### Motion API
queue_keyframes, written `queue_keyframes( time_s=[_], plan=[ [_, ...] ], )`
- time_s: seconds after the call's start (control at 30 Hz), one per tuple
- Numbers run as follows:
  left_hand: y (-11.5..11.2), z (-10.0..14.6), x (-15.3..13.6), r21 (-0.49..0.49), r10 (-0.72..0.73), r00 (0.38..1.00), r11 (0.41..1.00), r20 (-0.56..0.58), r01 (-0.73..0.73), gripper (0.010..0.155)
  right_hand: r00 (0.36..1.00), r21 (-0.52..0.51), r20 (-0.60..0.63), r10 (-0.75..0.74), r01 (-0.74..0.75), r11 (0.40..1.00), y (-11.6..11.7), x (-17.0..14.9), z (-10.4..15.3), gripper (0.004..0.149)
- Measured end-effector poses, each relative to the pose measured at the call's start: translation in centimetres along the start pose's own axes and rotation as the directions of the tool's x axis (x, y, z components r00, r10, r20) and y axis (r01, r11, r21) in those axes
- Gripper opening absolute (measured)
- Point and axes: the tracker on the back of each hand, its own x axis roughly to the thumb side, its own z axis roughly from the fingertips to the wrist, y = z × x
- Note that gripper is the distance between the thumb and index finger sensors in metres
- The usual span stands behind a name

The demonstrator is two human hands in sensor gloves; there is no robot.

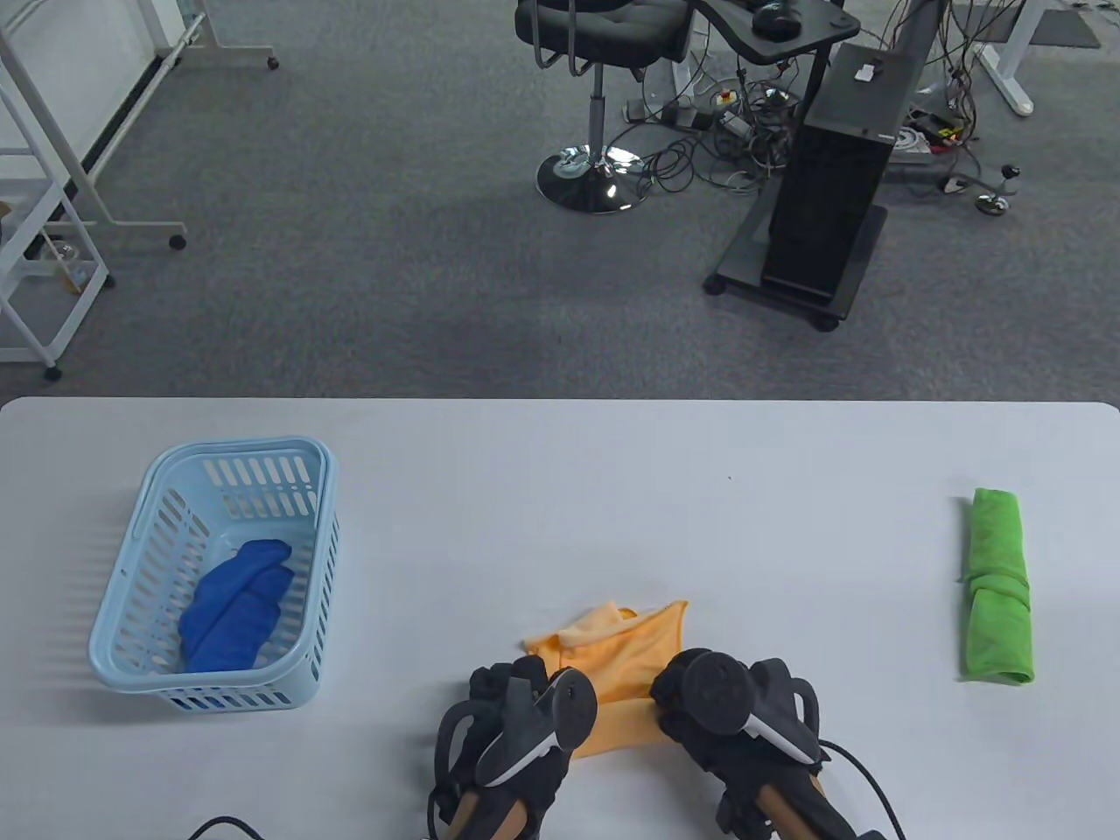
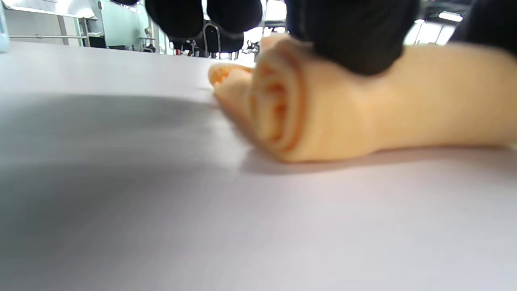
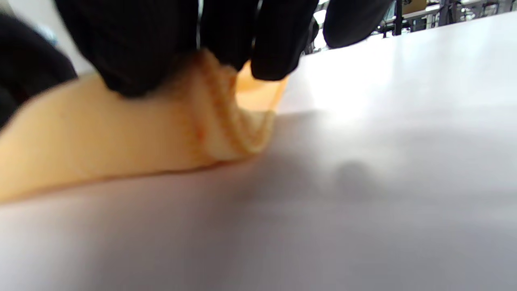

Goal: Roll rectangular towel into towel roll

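Observation:
An orange towel (image 1: 617, 665) lies near the table's front edge, its near part rolled up and its far part flat. My left hand (image 1: 512, 700) presses on the left end of the roll, whose spiral end shows in the left wrist view (image 2: 282, 117). My right hand (image 1: 700, 700) presses on the right end of the roll, seen in the right wrist view (image 3: 218, 121). Gloved fingers (image 2: 351, 36) of the left hand lie on top of the roll. Fingers (image 3: 133, 44) of the right hand curl over it.
A light blue basket (image 1: 157, 647) at the left holds a crumpled blue towel (image 1: 236, 604). A rolled green towel (image 1: 997, 586) lies at the right. The white table (image 1: 560, 490) ends at a far edge, with an office chair (image 1: 604, 52) and a black stand (image 1: 831, 192) beyond it.

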Motion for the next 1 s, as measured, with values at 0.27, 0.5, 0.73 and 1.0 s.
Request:
queue_keyframes(
  time_s=[0.27, 0.5, 0.73, 1.0],
  plan=[
    [0.4, 0.9, 0.9, 0.054, -0.028, 0.994, 0.998, 0.106, 0.022, 0.064, 0.998, 0.158, -0.057, -0.015, 0.024, 0.987, 0.5, -1.0, -0.1, 0.074],
    [-1.1, 0.2, 1.4, -0.023, -0.136, 0.983, 0.99, 0.121, 0.14, 0.076, 0.996, 0.122, -0.077, 0.035, -0.025, 0.992, 0.9, -0.2, -0.6, 0.068],
    [-0.3, 0.1, 0.0, -0.023, -0.012, 0.999, 1.0, 0.053, 0.013, 0.054, 0.999, 0.138, -0.046, 0.001, 0.005, 0.99, 0.6, -0.3, -0.7, 0.06],
    [0.1, -0.3, -1.4, -0.086, 0.125, 0.989, 0.988, -0.08, -0.132, 0.059, 0.996, 0.024, -0.07, -0.053, 0.055, 0.998, -0.1, -0.7, -0.6, 0.07]
  ],
)
